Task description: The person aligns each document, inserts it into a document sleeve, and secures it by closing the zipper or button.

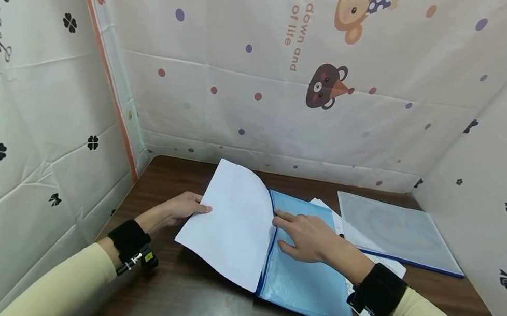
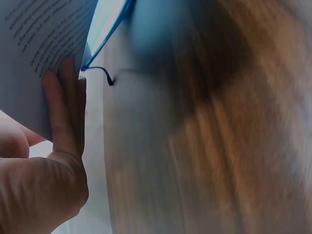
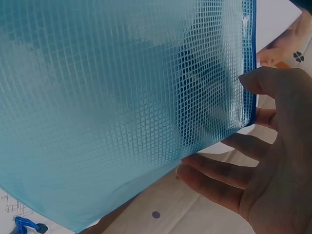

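Note:
A white sheet of paper curves up from the open left edge of a blue mesh zip pouch lying on the dark wooden table. My left hand pinches the sheet's left edge, thumb on top. In the left wrist view the fingers lie under the printed paper. My right hand rests flat on the pouch, index finger pointing at its opening beside the sheet. In the right wrist view the mesh pouch fills the frame, with the right hand spread at its edge.
A second, greyish clear pouch lies at the back right on loose white papers. Printed fabric walls close the table on the left, back and right. A zip pull cord hangs by the blue pouch.

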